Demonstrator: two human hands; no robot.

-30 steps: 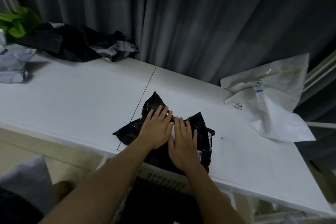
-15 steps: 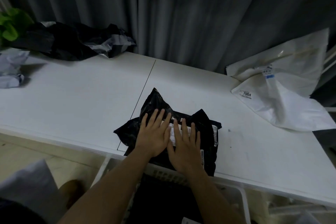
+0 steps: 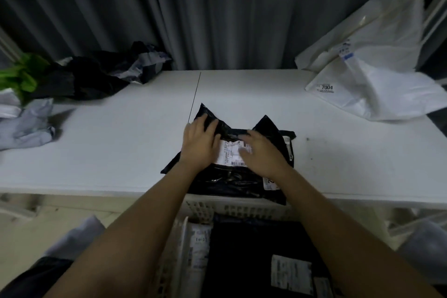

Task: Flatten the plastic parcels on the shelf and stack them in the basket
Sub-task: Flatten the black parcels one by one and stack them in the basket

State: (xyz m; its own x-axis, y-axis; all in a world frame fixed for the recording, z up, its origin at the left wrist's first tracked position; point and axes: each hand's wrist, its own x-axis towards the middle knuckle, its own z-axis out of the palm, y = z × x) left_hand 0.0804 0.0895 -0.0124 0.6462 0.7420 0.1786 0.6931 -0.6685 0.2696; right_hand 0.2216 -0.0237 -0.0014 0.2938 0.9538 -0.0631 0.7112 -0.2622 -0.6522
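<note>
Under both hands (image 3: 227,147), now spread apart, flat on black parcel (image 3: 232,176): label uncovered, flattening nearly finished.

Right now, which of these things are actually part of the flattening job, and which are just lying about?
Part of the job:
- black parcel on the white shelf, pressed by the left hand and right hand
- basket below, with flat parcels inside
- white parcel, grey parcel and dark heap, seemingly waiting

Just lying about:
- grey curtain
- green item
</note>
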